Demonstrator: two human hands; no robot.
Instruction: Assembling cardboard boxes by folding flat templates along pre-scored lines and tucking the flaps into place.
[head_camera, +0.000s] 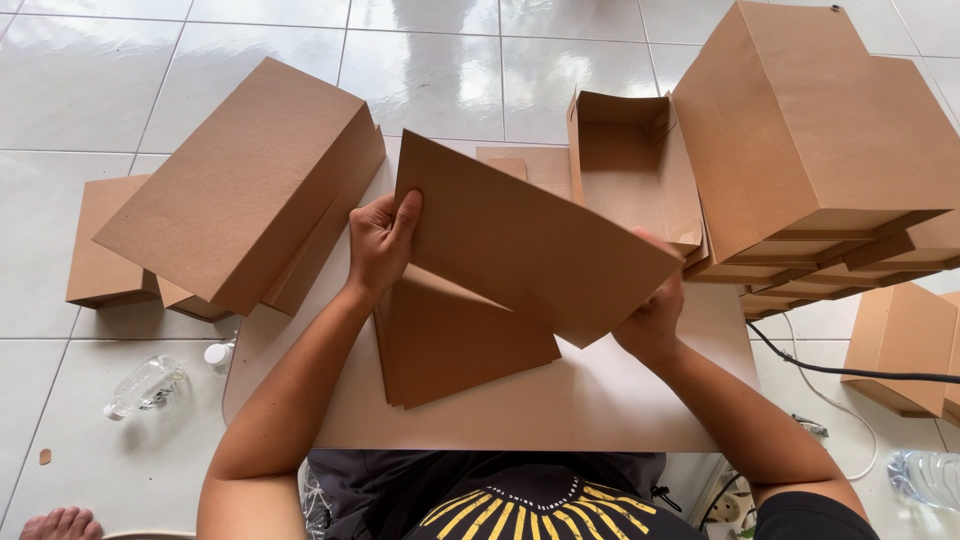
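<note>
Both hands lift a flat cardboard sheet (525, 240) tilted above the cardboard stack (460, 340) on the worktop (560, 410). The left hand (380, 240) fingers pinch its upper corner; the right hand (652, 320) grips its lower edge, keeping it steady and clear of the stack.

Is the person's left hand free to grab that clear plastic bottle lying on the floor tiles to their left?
Probably not right now: the left hand is gripping the flat brown cardboard sheet, shared with the right hand. The path to the clear plastic bottle itself looks open.
</note>
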